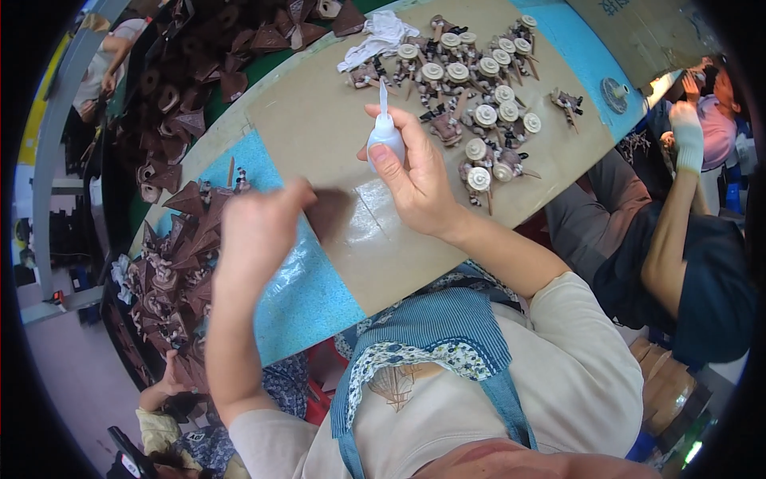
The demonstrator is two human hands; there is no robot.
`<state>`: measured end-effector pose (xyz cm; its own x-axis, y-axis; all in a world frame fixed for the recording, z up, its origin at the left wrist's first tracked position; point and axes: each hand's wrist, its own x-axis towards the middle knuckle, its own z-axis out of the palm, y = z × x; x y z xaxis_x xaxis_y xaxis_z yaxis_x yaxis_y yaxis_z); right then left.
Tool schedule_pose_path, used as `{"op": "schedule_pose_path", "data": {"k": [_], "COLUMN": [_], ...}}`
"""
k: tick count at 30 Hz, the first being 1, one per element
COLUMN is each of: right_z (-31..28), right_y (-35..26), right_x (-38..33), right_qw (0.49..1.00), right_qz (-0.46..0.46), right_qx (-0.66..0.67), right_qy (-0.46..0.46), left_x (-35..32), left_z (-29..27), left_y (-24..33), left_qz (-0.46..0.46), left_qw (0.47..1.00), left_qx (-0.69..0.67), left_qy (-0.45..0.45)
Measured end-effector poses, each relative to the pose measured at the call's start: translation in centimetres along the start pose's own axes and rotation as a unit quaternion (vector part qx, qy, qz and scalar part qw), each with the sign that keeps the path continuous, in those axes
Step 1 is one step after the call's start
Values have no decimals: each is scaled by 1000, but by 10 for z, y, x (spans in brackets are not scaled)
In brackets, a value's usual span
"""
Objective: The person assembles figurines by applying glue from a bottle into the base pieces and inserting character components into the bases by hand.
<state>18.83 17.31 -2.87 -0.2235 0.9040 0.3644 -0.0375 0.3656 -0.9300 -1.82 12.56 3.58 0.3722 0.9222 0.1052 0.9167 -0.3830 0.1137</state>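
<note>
- Table [311,136]: a tan surface, crossing the view on a slant, with its near edge at the person's apron [435,327].
- Bulk of loose brown parts [190,124]: angular and ring-shaped forms, heaped beyond the far left edge of the table.
- Blue sheet [311,311]: covers the left end of the table; a second blue area [574,40] lies at the far right.
- Figurine group [485,116]: many small figures crowded together right of centre, many bearing round cream discs; one figurine [568,104] lies apart, to the right.
- Brown assembly pile [199,231]: pointed brown parts with small figures among them, at the left end of the table.
- Left hand [267,219]: blurred, raised over the blue sheet—its grip curled, the fingers closed on a brown piece [332,214], likewise blurred.
- Right hand [419,180]: raised over the middle of the table, its grip wrapped around a squeeze bottle, thumb across the front.
- White cloth [383,36]: crumpled at the far edge, beside the figurine group.
- Squeeze bottle [388,146]: white, roughly upright in the right hand—its narrow translucent nozzle pointing up.
- Grey disc [613,92]: on the right-hand blue area.
</note>
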Motion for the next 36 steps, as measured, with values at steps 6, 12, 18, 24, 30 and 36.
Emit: {"op": "schedule_pose_path", "data": {"k": [6, 12, 18, 24, 30, 36], "right_z": [-14, -31, -48, -52, -35, -23], "right_y": [-6, -21, -41, -68, -94, -100], "right_x": [-21, -39, -43, -37, -34, -35], "right_qw": [996, 990, 986, 971, 938, 919], "right_qz": [14, 80, 107, -39, -123, -167], "right_qx": [86, 116, 80, -70, -148, -188], "right_qy": [2, -24, -101, -223, -289, -303], "left_x": [-33, -43, -66, -84, -93, -91], "left_z": [47, 79, 89, 67, 60, 60], "left_y": [56, 76, 95, 100, 101, 103], "left_qz": [-78, -244, -262, -220, -192, -187], "left_qw": [995, 956, 762, 608, 599, 604], "left_qx": [-40, -102, -510, -737, -762, -758], "left_qy": [39, 128, 303, 199, 152, 157]}}
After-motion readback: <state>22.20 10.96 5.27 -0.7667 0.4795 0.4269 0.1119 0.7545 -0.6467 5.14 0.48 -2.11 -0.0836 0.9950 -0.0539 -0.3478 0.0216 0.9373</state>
